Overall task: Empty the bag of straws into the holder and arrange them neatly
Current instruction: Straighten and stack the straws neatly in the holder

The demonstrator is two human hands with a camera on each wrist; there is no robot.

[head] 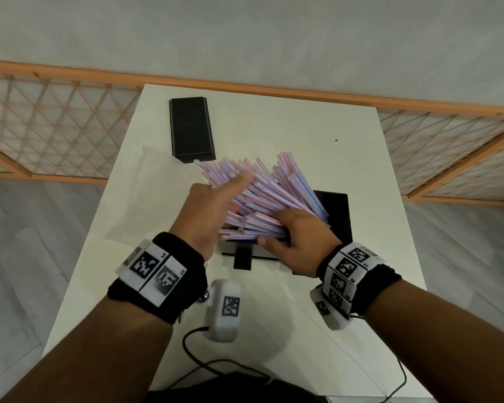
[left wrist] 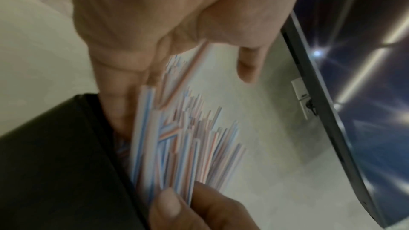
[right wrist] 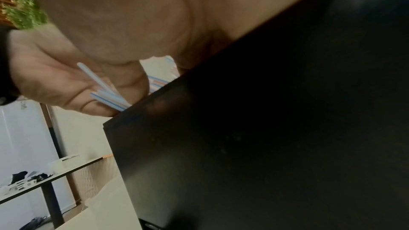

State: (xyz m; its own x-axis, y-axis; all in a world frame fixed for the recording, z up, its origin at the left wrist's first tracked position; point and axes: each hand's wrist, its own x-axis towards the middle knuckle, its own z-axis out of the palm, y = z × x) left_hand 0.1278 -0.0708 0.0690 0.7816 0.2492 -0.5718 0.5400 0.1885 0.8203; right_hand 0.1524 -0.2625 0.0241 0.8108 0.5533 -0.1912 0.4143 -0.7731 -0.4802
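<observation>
A thick bundle of red, white and blue striped straws (head: 262,193) stands tilted in the black holder (head: 336,216) and fans out up and to the left. My left hand (head: 224,199) lies with straight fingers against the fan's left side. My right hand (head: 291,231) grips the straws' lower ends at the holder's front edge, fingers over the top and thumb underneath. In the left wrist view the straws (left wrist: 177,146) run between my palm and the holder's wall (left wrist: 55,163). The right wrist view shows a few straw ends (right wrist: 108,92) above the holder's dark side (right wrist: 265,128).
A black lid (head: 191,129) lies at the table's far left. The clear plastic bag (head: 140,196) lies flat on the white table (head: 274,120) to the left of the holder. A cable (head: 204,365) trails at the near edge. A lattice screen (head: 56,126) stands behind.
</observation>
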